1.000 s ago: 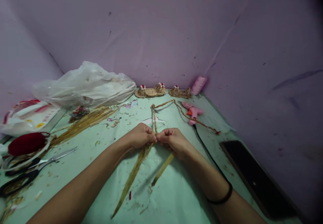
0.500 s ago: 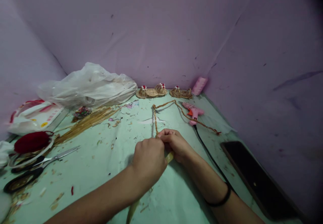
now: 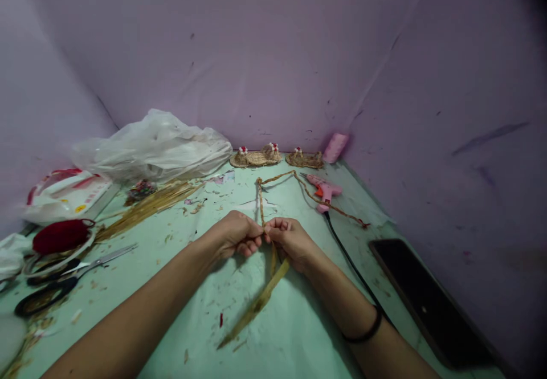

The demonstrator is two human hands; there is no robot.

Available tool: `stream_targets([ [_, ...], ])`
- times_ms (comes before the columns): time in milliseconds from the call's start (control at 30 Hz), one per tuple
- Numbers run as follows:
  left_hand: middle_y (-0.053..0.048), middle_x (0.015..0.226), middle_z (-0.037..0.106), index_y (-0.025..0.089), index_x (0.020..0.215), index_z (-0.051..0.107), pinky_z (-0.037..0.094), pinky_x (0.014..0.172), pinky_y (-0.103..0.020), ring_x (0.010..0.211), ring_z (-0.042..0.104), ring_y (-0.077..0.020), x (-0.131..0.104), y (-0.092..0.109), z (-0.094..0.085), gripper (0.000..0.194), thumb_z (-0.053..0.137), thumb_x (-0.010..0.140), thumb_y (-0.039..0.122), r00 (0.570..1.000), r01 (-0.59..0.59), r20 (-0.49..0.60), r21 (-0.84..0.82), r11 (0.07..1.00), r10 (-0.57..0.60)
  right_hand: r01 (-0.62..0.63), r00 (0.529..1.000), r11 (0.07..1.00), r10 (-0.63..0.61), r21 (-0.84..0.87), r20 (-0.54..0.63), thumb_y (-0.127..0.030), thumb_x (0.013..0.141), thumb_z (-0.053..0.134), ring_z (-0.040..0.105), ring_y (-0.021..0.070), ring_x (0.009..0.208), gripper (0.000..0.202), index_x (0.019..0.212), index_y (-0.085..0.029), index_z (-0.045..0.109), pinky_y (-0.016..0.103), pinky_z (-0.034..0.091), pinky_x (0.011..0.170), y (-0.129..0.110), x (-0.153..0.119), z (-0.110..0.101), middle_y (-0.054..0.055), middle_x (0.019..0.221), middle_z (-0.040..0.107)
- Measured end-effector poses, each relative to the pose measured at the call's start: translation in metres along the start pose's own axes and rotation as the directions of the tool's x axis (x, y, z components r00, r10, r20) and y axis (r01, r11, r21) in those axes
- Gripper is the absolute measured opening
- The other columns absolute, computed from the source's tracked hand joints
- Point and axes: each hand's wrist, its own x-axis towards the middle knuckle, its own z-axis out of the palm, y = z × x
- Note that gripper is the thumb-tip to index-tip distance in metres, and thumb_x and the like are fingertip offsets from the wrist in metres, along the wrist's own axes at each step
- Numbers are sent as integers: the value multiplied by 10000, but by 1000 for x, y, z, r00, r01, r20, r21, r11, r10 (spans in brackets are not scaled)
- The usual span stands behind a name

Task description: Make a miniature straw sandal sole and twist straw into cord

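A thin brown braided cord (image 3: 261, 199) runs back from my fingers, bends twice and trails off to the right over the table. My left hand (image 3: 239, 235) pinches the near end of the braid between thumb and forefinger. Right beside it, my right hand (image 3: 290, 241) is closed on the same spot, the two sets of fingertips nearly touching. Loose flat strands of dry fibre (image 3: 262, 298) hang from the grip toward me, lying across the table. The cord crosses a pink glue gun (image 3: 326, 190) at the right.
Black-handled scissors (image 3: 64, 285), a dark red yarn bundle (image 3: 62, 236) and dry fibre strips (image 3: 149, 207) lie left. A plastic bag (image 3: 158, 145), small woven slippers (image 3: 256, 158) and a pink thread spool (image 3: 335, 147) stand along the wall. A black phone (image 3: 427, 305) lies right.
My left hand has turned and moved up and left, from over the strands to the braid's end. The loose strands now show in front. My right hand stays nearly in place.
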Motion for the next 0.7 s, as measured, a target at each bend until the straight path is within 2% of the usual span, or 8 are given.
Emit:
stream_targets([
  [100, 52, 354, 390, 123, 519, 525, 165, 285, -169, 278, 290, -42, 4, -4, 1, 84, 538, 560, 195, 997, -5, -70, 51, 999, 9, 126, 992, 977, -129, -172, -7, -190, 605, 528, 382, 58, 411, 83, 540, -152, 491, 187, 246, 414, 5, 4, -3, -33, 464, 498],
  [167, 67, 329, 345, 130, 494, 503, 108, 297, -175, 274, 232, -31, 3, -3, 1, 65, 534, 529, 175, 993, -40, -104, 81, 996, 48, 208, 977, 928, -213, -310, 18, -177, 628, 505, 424, 74, 453, 59, 576, -152, 500, 188, 281, 437, 8, 6, -5, -19, 505, 528],
  [300, 64, 312, 327, 122, 450, 492, 122, 336, -191, 305, 228, -32, 3, -2, 2, 45, 514, 489, 129, 975, -111, -172, 180, 977, 142, 316, 931, 710, -360, -630, 61, -183, 675, 473, 456, 91, 505, 102, 629, -152, 559, 193, 297, 465, 5, 2, -9, -3, 555, 565],
  [400, 63, 315, 319, 124, 425, 486, 146, 350, -197, 327, 236, -38, 5, -5, 5, 67, 484, 491, 117, 965, -132, -186, 265, 955, 185, 210, 937, 568, -350, -796, -2, -223, 677, 495, 461, 102, 503, 152, 601, -150, 605, 207, 283, 465, -8, -8, -8, 13, 534, 576],
  [467, 66, 317, 300, 131, 403, 464, 144, 351, -197, 332, 226, -37, 5, -5, 7, 96, 466, 498, 116, 959, -139, -193, 309, 941, 205, 83, 954, 557, -284, -826, -96, -230, 653, 517, 462, 106, 482, 154, 573, -144, 618, 210, 268, 446, -16, -14, -4, 21, 504, 576],
  [533, 71, 315, 271, 138, 381, 428, 130, 346, -194, 331, 212, -33, 3, -5, 9, 122, 468, 492, 108, 951, -150, -215, 308, 939, 222, 13, 963, 578, -227, -816, -145, -209, 628, 524, 466, 106, 471, 138, 556, -141, 621, 206, 257, 428, -20, -19, 2, 27, 496, 581],
  [600, 75, 313, 259, 146, 375, 393, 116, 335, -192, 321, 202, -28, 0, -3, 10, 150, 484, 485, 100, 949, -152, -242, 213, 965, 202, 28, 963, 581, -234, -813, -134, -183, 618, 516, 468, 105, 470, 128, 561, -144, 624, 204, 252, 425, -20, -25, 11, 30, 506, 591],
  [700, 86, 318, 241, 160, 404, 377, 80, 312, -191, 294, 169, -22, -6, -1, 8, 164, 506, 496, 120, 971, -129, -201, 5, 992, 128, 108, 934, 504, -347, -857, -86, -166, 648, 488, 446, 101, 456, 155, 580, -151, 628, 215, 240, 437, -16, -32, 23, 32, 504, 589],
])
